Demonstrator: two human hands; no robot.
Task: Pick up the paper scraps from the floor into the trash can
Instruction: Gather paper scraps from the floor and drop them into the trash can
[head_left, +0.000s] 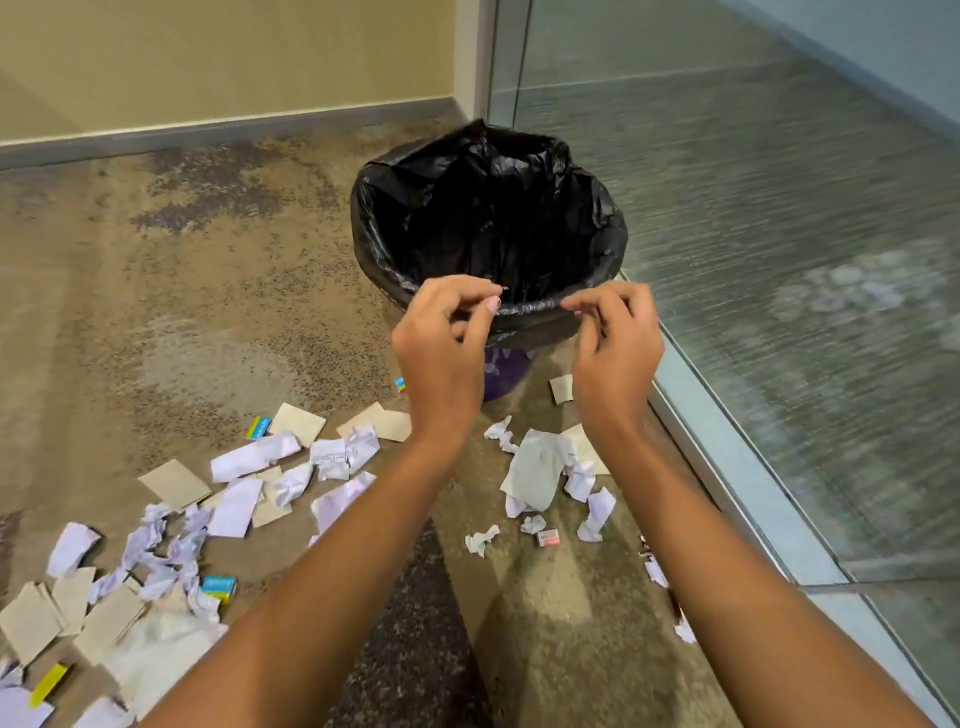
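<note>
Both bare forearms are reaching forward from the bottom of the view, side by side and a little apart, converging slightly toward the wrists. The left hand (441, 345) is hovering back-up, its fingers curling and its thumb drawing in toward the fingertips. The right hand (615, 353) is hovering level with it, fingers bending inward toward the left one. Whether either is pinching anything cannot be told.

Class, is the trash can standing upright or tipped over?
Upright. The trash can stands on its base on the floor, with its open mouth facing up.
</note>
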